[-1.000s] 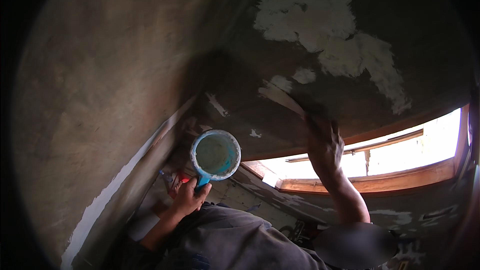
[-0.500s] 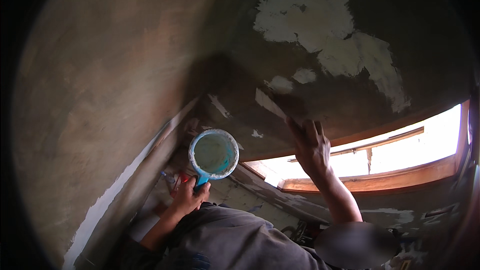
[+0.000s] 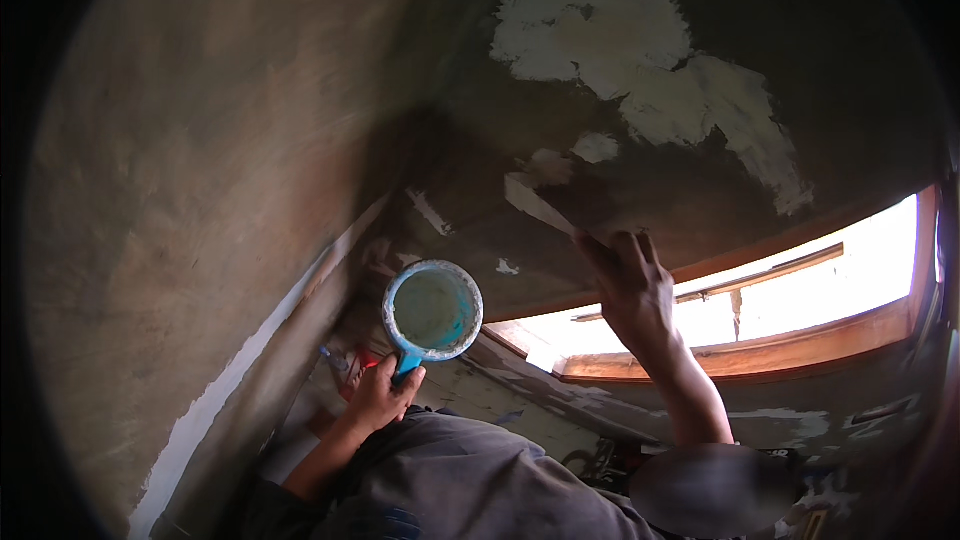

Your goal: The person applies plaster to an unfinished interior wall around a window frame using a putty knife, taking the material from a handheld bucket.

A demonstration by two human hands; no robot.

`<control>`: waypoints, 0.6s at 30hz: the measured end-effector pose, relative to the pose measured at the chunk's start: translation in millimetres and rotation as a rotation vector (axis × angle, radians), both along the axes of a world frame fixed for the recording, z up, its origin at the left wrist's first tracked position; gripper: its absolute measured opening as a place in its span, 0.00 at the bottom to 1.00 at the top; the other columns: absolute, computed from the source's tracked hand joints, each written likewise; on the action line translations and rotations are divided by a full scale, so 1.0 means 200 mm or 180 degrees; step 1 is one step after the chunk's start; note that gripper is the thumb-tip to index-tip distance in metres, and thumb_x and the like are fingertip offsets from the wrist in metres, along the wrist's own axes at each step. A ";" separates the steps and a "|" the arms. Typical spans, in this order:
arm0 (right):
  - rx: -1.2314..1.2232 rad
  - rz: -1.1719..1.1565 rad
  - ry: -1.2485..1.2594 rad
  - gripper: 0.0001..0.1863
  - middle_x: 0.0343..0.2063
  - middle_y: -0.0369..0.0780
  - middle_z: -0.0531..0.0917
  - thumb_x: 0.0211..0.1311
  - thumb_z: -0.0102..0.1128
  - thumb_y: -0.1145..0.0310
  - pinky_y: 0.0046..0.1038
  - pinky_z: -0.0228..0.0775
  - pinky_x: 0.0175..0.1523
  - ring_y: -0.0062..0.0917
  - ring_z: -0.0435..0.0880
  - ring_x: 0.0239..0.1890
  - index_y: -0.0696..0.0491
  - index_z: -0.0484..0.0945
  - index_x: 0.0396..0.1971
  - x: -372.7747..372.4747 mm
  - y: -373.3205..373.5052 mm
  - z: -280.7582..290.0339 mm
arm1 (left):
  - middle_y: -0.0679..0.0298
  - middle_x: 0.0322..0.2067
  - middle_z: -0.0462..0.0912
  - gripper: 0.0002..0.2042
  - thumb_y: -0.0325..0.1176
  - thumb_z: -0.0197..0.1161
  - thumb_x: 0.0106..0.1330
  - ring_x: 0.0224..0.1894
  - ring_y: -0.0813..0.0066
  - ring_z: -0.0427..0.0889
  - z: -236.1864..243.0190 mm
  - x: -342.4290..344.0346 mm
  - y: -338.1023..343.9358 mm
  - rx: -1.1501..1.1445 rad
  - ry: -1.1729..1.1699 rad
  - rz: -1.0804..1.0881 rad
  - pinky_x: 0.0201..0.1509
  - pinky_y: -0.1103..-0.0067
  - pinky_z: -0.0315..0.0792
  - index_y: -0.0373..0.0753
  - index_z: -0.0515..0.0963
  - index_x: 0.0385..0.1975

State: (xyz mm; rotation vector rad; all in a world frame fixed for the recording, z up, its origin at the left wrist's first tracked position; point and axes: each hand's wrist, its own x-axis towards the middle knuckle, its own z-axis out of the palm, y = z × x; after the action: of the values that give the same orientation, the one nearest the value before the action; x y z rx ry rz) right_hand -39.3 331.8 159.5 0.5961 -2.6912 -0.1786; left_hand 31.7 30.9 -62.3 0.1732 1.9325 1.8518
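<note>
My left hand (image 3: 382, 395) is closed around the handle of a blue dipper (image 3: 408, 364). The dipper's rim is crusted with whitish paste, and some pale material shows inside it. Up to the right, my right hand (image 3: 638, 292) grips a putty knife (image 3: 540, 202) by its handle. The knife's blade lies at the dark wall (image 3: 600, 195), beside a small smear of pale filler (image 3: 545, 168). A larger rough patch of filler (image 3: 640, 50) spreads above it, with a small spot (image 3: 597, 148) in between.
A bright window opening (image 3: 770, 305) with a wooden frame (image 3: 800, 352) lies to the right of my right hand. On the left rises a brownish wall (image 3: 200, 140), with a white strip (image 3: 215, 405) along its edge. Something red (image 3: 366, 356) is behind my left hand.
The putty knife and my right hand have shifted slightly, the hand a little to the right. The filler smear by the blade looks thinner and darker. The dipper has moved slightly right.
</note>
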 end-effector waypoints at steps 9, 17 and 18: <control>0.0421 -0.0449 0.0083 0.29 0.38 0.42 0.76 0.51 0.63 0.82 0.35 0.80 0.34 0.37 0.78 0.40 0.48 0.82 0.56 0.13 0.05 0.15 | 0.68 0.14 0.79 0.13 0.40 0.63 0.73 0.12 0.82 0.76 -0.01 0.00 0.00 -0.0032 0.0075 0.0068 0.16 0.81 0.70 0.38 0.71 0.32; 0.0393 -0.0134 -0.0020 0.26 0.42 0.39 0.79 0.54 0.60 0.81 0.35 0.83 0.34 0.36 0.80 0.44 0.47 0.82 0.55 -0.07 -0.07 -0.06 | 0.68 0.13 0.78 0.13 0.39 0.63 0.73 0.11 0.81 0.75 -0.06 -0.01 0.00 0.0131 -0.0103 0.0009 0.15 0.81 0.68 0.37 0.71 0.32; 0.0528 -0.0170 0.0041 0.27 0.45 0.40 0.79 0.54 0.59 0.81 0.35 0.83 0.35 0.36 0.80 0.45 0.47 0.81 0.56 -0.08 -0.06 -0.06 | 0.68 0.13 0.78 0.13 0.39 0.63 0.73 0.11 0.81 0.75 -0.06 -0.01 0.00 0.0135 -0.0093 -0.0012 0.14 0.81 0.68 0.37 0.71 0.32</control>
State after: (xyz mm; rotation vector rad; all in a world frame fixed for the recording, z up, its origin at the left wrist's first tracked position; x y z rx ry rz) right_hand -55.5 320.7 147.7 0.5691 -2.6990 -0.4221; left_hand 29.6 30.8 -73.7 0.1625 1.8732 1.8835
